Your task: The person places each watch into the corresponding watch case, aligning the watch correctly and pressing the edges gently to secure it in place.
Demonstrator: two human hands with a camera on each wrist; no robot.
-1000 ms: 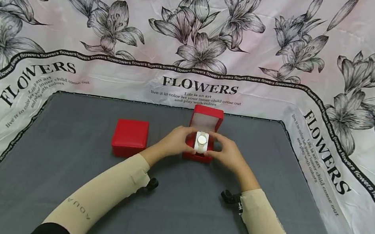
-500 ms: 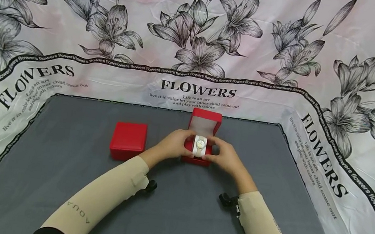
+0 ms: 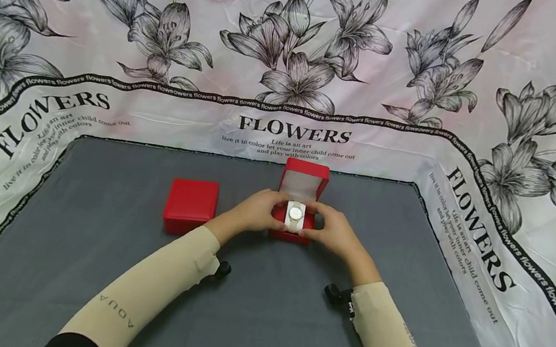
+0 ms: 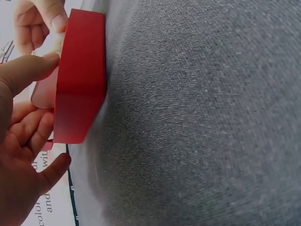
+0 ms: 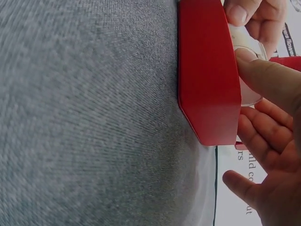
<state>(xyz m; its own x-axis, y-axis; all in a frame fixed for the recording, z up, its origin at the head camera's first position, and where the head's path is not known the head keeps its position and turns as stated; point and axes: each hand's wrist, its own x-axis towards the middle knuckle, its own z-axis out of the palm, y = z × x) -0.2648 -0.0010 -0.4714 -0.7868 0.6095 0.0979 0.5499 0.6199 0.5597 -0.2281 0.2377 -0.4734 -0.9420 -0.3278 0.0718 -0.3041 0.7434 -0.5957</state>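
In the head view, a pale-strapped wristwatch point(image 3: 296, 214) with a round dial is wrapped round a white cushion, at the mouth of a red box point(image 3: 307, 167) whose lid stands up at the back. My left hand point(image 3: 258, 211) pinches the cushion's left side, and my right hand point(image 3: 335, 230) pinches its right side. Thumbs sit at the near edge and fingers at the far edge. The left wrist view shows the box's red front wall point(image 4: 81, 70) with the left thumb over its rim. From the right wrist, the cushion point(image 5: 250, 96) is seen partly above the rim, between both thumbs.
A second red box point(image 3: 191, 207), lid closed, stands to the left of the open one, close to the left forearm. Both boxes rest on a grey cloth point(image 3: 267, 326). Behind it rises a white sheet point(image 3: 168, 116) printed with flowers and lettering.
The watch and its cushion have shifted slightly down toward the front of the open box, both hands moving with them. The closed box has stayed in place.
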